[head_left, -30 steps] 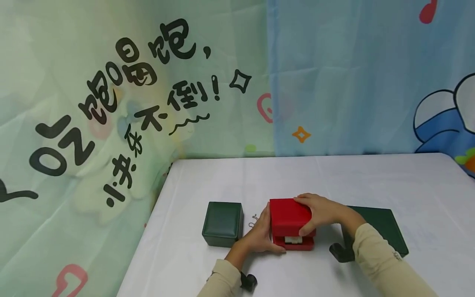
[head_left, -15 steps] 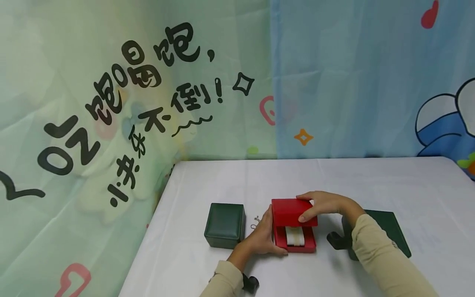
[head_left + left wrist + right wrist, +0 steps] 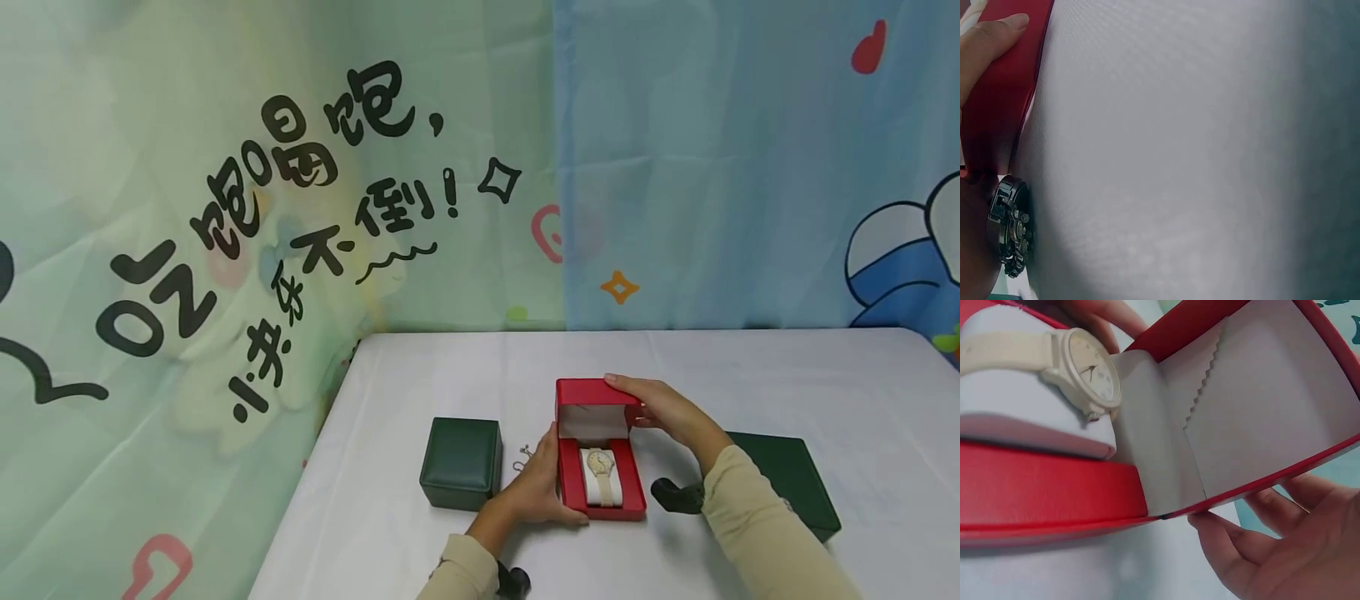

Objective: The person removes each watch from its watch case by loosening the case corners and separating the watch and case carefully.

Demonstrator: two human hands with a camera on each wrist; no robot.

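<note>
A red watch box (image 3: 639, 500) stands with its lid (image 3: 597, 390) raised, its pale lining showing. Inside, a cream-strapped watch (image 3: 600, 463) is wrapped round a white cushion (image 3: 1016, 419). My left hand (image 3: 536, 487) holds the box's left side, thumb at the front corner; in the left wrist view that thumb (image 3: 991, 44) lies on the red surface. My right hand (image 3: 667, 408) holds the lid's right side, its index finger along the top edge. In the right wrist view, its fingers (image 3: 1279, 509) are at the lid's outer side, partly hidden by it.
A closed green box (image 3: 460, 462) stands left of my left hand. Between them lies a small metal item (image 3: 522, 457), partly hidden by the hand. A flat green case (image 3: 787, 475) lies at the right, partly under my right sleeve. White cloth (image 3: 450, 367) covers the table.
The red box's lid has swung up and back with my right hand, uncovering the watch and cushion. My left hand stays at the box's left side. The head view has shifted slightly.
</note>
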